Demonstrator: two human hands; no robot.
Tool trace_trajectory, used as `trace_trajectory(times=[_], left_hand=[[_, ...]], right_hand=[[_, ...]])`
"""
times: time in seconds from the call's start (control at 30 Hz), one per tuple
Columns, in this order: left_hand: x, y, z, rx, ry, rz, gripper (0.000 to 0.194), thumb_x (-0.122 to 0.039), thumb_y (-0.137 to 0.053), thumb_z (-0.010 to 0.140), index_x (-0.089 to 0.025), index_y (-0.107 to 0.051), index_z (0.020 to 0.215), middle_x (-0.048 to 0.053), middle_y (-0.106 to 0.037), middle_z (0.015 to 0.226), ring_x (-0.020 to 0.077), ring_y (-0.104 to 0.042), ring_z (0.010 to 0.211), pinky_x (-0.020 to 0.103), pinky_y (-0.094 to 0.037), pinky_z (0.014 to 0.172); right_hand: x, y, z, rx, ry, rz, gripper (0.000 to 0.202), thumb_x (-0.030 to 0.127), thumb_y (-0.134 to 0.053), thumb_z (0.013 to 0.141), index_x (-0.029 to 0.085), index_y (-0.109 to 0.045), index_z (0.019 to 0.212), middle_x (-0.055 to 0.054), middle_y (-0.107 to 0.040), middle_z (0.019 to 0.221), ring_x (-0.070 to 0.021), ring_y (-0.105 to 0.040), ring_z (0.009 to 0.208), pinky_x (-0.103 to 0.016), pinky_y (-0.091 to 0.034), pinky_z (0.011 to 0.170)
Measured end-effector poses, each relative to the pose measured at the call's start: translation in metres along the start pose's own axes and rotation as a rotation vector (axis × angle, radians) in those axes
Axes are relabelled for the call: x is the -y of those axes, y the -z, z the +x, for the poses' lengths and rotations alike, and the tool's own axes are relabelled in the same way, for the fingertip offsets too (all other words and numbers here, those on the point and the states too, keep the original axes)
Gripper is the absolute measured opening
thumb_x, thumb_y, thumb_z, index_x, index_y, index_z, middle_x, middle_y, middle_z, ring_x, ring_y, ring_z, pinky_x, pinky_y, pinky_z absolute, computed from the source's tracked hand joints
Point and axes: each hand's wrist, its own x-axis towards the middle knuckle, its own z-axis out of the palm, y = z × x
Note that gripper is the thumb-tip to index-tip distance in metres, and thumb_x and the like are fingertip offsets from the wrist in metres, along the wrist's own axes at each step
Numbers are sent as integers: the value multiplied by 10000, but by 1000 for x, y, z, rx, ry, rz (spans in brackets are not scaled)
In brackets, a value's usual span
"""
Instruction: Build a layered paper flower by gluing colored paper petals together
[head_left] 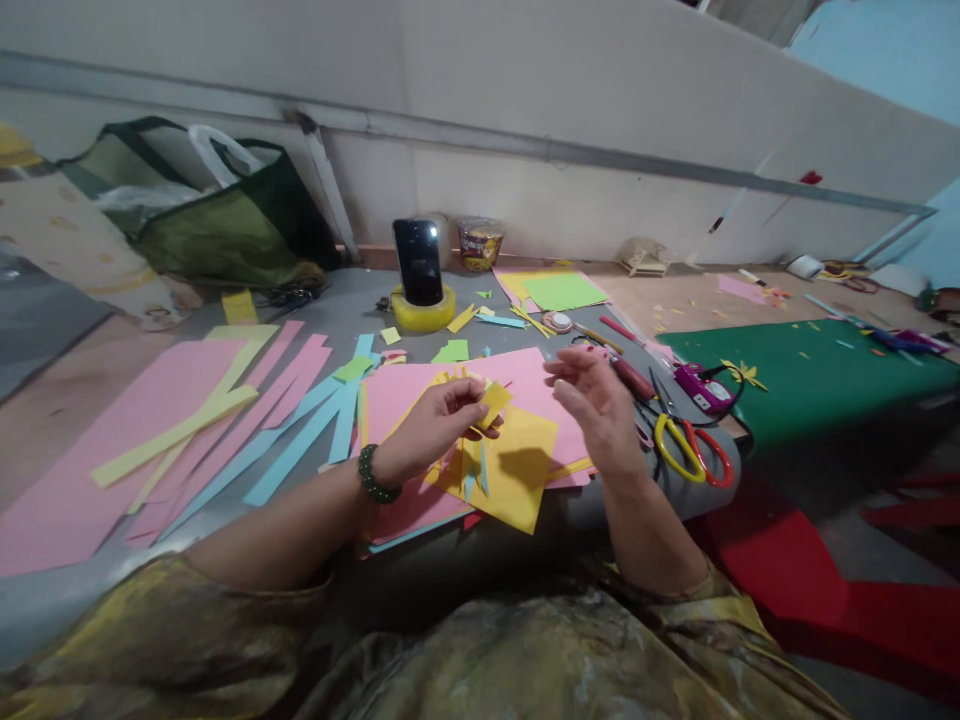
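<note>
My left hand [442, 415] is closed, pinching a small yellow piece of paper [495, 400] between thumb and fingers. It hovers over a stack of pink paper sheets [397, 390]. Under it lies a larger yellow paper sheet [525, 490], with thin yellow and blue cut slivers near its left part. To the right, my right hand [596, 410] is raised with fingers apart and nothing in it. Close by that hand are scissors with yellow and red handles [694, 450] and a dark red-handled tool [634, 378].
Pink, yellow and blue paper strips [300, 440] spread across the left. A phone [418, 262] leans upright in a yellow tape roll [424, 310], beside a noodle cup [480, 243]. A purple power socket [703, 387] sits near a green mat [817, 380]. A green bag [232, 220] stands at back left.
</note>
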Motion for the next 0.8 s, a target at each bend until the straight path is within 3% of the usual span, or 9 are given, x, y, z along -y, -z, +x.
trace_trajectory(times=[0.1,0.2,0.27,0.33,0.43,0.57,0.67,0.8], left_hand=[[-6,0,-1,-14,71,-79,374,-455,-792,638,-206,-532,738,4,-741,722,179,-718,623,291,-570,620],[-7,-1,-1,-38,86,-86,389,-466,-825,610,-209,-554,717,-16,-725,662,188,-722,600,308,-594,615],[-6,-1,1,-53,121,-111,402,-460,-850,578,-210,-579,736,-17,-728,656,193,-729,599,305,-597,612],[-4,-2,2,-72,177,-144,442,-441,-883,539,-206,-595,779,-6,-747,686,197,-741,619,293,-595,616],[-2,-3,3,-86,233,-162,518,-444,-927,493,-198,-601,811,14,-768,735,194,-743,628,276,-583,604],[0,-3,3,-85,230,-154,573,-524,-951,465,-200,-595,776,14,-760,729,194,-734,616,281,-577,591],[0,-2,3,-60,217,-150,577,-572,-938,484,-197,-601,765,11,-749,725,180,-726,617,273,-566,602],[3,1,3,6,213,-152,539,-559,-915,552,-183,-600,776,40,-763,777,170,-729,653,264,-546,627]], right_hand=[[1,45,-1,-248,101,-212,338,509,-753,755,221,-671,913,-61,-729,915,-201,-666,825,-332,-546,703],[0,101,-6,-483,72,-529,308,516,-686,740,216,-673,808,-37,-703,750,-194,-635,692,-327,-520,643],[-2,134,-13,-529,-52,-757,295,503,-646,723,214,-675,776,-47,-703,714,-208,-635,670,-345,-517,647],[-3,156,-22,-490,-191,-943,268,471,-615,735,214,-682,770,-66,-720,732,-233,-661,714,-366,-522,692],[-7,166,-32,-342,-368,-1146,239,412,-584,791,211,-707,833,-103,-752,830,-268,-700,804,-377,-519,736],[-20,159,-30,-195,-545,-1392,248,310,-623,774,180,-712,967,-191,-748,1009,-341,-717,903,-400,-511,733],[-32,162,-22,-214,-545,-1395,336,267,-670,711,158,-689,1028,-201,-740,968,-352,-717,884,-402,-518,727],[-34,183,-22,-353,-379,-1238,449,340,-697,683,190,-651,1104,-122,-725,848,-286,-697,739,-378,-528,666]])
